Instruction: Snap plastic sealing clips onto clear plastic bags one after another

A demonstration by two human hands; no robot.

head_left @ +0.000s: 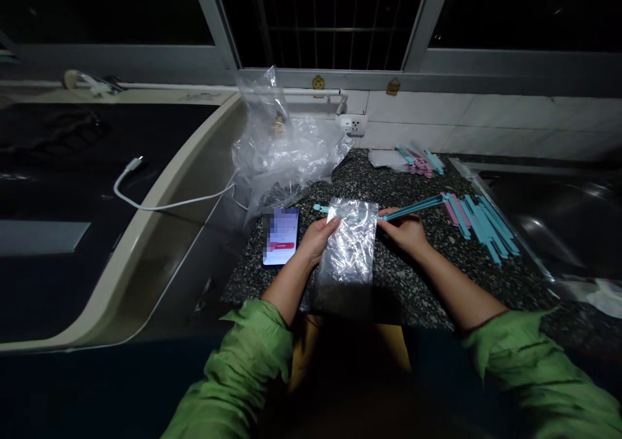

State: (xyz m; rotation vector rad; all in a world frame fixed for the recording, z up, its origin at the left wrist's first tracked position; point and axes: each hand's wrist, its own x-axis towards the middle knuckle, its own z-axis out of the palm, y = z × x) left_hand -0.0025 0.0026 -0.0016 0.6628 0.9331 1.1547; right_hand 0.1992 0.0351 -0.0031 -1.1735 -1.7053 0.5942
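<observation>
A clear plastic bag (348, 251) hangs flat and wrinkled between my hands above the counter. My left hand (318, 237) is closed on its left edge, thumb in front. The closed fingers of my right hand (405, 232) grip a long, thin teal plastic strip (415, 205) at the bag's right edge. The strip crosses at the upper part of the bag, and its rounded tip shows past the left edge. From my right hand it slopes up to the right, looking like two narrow bars side by side. Its stretch at the bag is partly hidden by glare.
Loose teal strips (486, 225) and pink strips (457, 211) lie right of my right hand, before a sink (549, 212). Behind is another bundle (422, 160). A phone (280, 237) and crumpled clear plastic (291, 154) are leftward; a white cable (179, 204) crosses the appliance.
</observation>
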